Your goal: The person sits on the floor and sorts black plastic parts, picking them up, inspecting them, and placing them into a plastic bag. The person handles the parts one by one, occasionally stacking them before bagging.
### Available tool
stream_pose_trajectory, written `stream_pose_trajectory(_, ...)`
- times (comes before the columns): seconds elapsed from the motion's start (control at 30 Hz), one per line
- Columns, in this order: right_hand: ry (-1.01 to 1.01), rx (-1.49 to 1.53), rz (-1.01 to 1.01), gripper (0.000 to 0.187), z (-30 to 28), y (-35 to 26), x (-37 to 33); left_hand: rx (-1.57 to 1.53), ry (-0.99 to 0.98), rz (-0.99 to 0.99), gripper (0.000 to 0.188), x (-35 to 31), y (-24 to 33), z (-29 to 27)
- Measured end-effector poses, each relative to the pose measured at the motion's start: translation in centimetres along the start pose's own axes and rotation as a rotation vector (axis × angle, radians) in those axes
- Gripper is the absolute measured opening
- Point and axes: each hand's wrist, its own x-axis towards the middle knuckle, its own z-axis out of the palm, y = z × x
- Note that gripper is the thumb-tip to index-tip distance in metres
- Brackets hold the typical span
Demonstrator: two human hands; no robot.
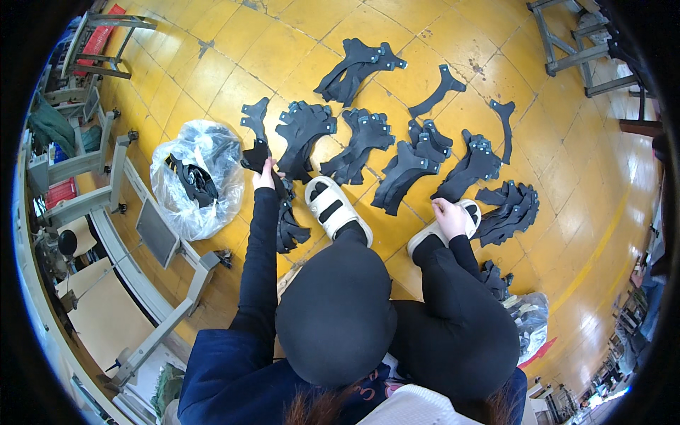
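Note:
My left hand [265, 174], arm stretched forward, is closed on a black cut fabric piece [254, 155]. Just beyond it lies another black piece [256, 117], and close beside it a pile of black fabric pieces [289, 228]. My right hand [450, 217] hovers above my right sandal [471, 210] with its fingers curled together; whether anything is in them is too small to see. Its fingertips are nearest to a fanned stack of black pieces [467, 166]. Similar stacks [304, 134] are spread across the floor, several with small pale labels at their ends.
A clear plastic bag [198, 177] with black items stands at the left, beside metal-framed tables [134, 283]. Another plastic bag [530, 322] is by my right leg. Metal stands [581, 57] occupy the far right. Yellow tiled floor [234, 78] lies around the stacks.

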Motion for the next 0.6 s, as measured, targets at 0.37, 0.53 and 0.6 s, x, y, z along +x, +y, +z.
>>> stream_pose_trajectory(0.37,-0.109,0.391,-0.286,0.018,-6.4,-8.1,4.4,-0.359,-0.902,-0.439,0.04,-13.2,6.0,10.3)
stream_pose_trajectory(0.53,-0.061,0.633,-0.277,0.02,-11.6,-12.7,4.2,-0.199,-1.113,-0.49,0.038,-16.3,6.8,14.4)
stream_pose_trajectory(0.6,-0.037,0.702,-0.281,0.019,-12.3,-13.3,3.9,-0.143,-1.146,-0.523,0.04,-16.8,6.8,15.1)
